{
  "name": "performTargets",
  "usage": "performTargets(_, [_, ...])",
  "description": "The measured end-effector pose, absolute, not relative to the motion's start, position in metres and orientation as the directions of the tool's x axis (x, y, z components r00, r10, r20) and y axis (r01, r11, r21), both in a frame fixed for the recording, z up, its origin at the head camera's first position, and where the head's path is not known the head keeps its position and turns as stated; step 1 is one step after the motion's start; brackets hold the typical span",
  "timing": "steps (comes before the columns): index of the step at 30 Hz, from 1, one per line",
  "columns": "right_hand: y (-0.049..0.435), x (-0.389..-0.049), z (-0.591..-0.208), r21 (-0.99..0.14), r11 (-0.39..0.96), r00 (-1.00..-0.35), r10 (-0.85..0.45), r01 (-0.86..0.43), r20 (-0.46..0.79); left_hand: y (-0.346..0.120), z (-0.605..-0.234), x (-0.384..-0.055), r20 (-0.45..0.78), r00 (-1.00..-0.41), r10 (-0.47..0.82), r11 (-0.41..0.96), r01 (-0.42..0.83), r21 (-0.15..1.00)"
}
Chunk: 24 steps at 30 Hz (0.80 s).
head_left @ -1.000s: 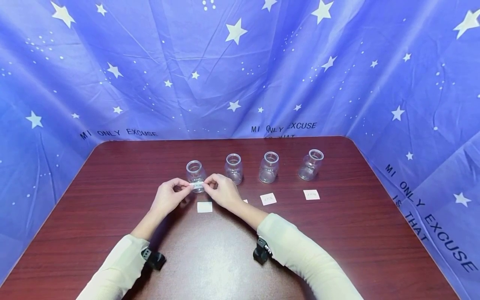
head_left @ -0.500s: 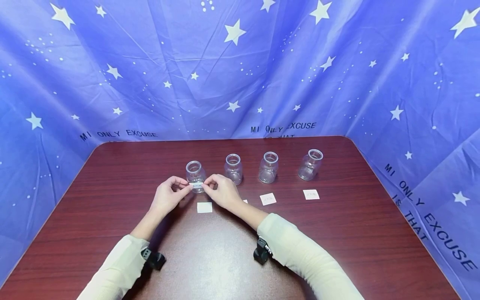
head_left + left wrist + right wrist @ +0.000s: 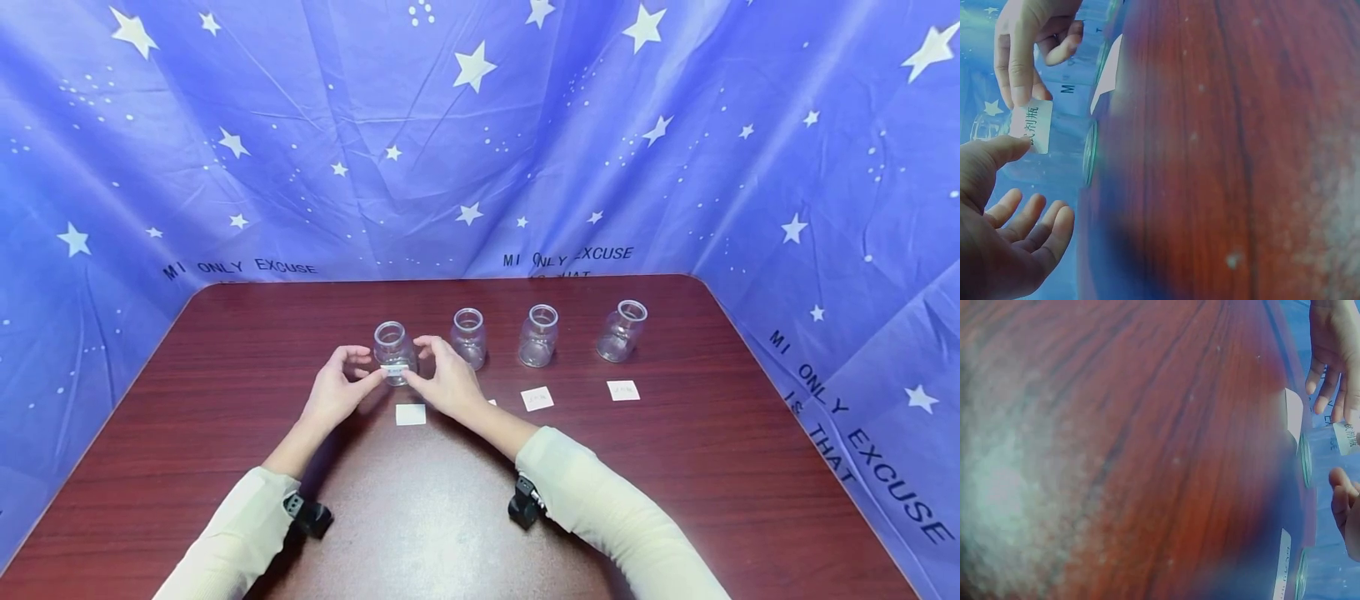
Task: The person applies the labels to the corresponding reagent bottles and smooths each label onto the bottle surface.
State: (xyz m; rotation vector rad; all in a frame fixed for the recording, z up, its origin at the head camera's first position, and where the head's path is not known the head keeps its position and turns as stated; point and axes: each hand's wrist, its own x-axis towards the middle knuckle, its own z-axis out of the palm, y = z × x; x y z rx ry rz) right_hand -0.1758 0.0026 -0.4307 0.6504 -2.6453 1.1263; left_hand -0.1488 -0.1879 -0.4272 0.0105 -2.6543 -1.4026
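A small white label with dark printed characters lies across the front of the leftmost clear glass jar, which stands upright. My left hand presses the label's left end with its thumb, while the other fingers are spread beside the jar. From the other side my right hand touches the label's right end with its thumb, and its fingers extend past the jar. In the left wrist view the label shows between both thumbs. A blank-looking white card lies on the table just in front.
Three more glass jars, at the second, third and far right places, stand in a row. White cards with faint writing lie before them; one is mostly hidden by my right hand. A starry blue curtain borders the table.
The fingers of both hands have let go of the label's ends and spread out to the jar's sides. The thumbs stay on the label, and the jar has not visibly moved.
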Motion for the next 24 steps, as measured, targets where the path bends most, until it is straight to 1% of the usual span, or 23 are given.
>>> performTargets(4, [0.0, -0.176, -0.431, -0.658, 0.638, -0.914, -0.331, -0.401, 0.236, -0.188, -0.428, -0.149, 0.122, -0.992, -0.041, 0.553, 0.08, 0.829])
performTargets(7, [-0.003, -0.176, -0.431, -0.67, 0.64, -0.92, -0.344, -0.375, 0.187, -0.188, -0.428, -0.15, 0.127, -0.992, -0.015, 0.545, 0.098, 0.832])
performTargets(9, [-0.005, -0.176, -0.43, -0.672, 0.64, -0.922, -0.34, -0.372, 0.187, -0.187, -0.428, -0.15, 0.131, -0.991, -0.006, 0.541, 0.107, 0.834])
performTargets(17, [-0.008, -0.178, -0.433, -0.674, 0.632, -0.924, -0.289, -0.382, 0.252, -0.184, -0.426, -0.15, 0.126, -0.992, -0.004, 0.526, 0.105, 0.844])
performTargets(20, [-0.004, -0.181, -0.434, -0.7, 0.594, -0.916, -0.304, -0.396, 0.261, -0.185, -0.427, -0.151, 0.13, -0.992, -0.002, 0.53, 0.109, 0.841])
performTargets(24, [0.001, -0.186, -0.433, -0.777, 0.504, -0.91, -0.357, -0.378, 0.211, -0.186, -0.428, -0.151, 0.132, -0.991, -0.005, 0.53, 0.109, 0.841])
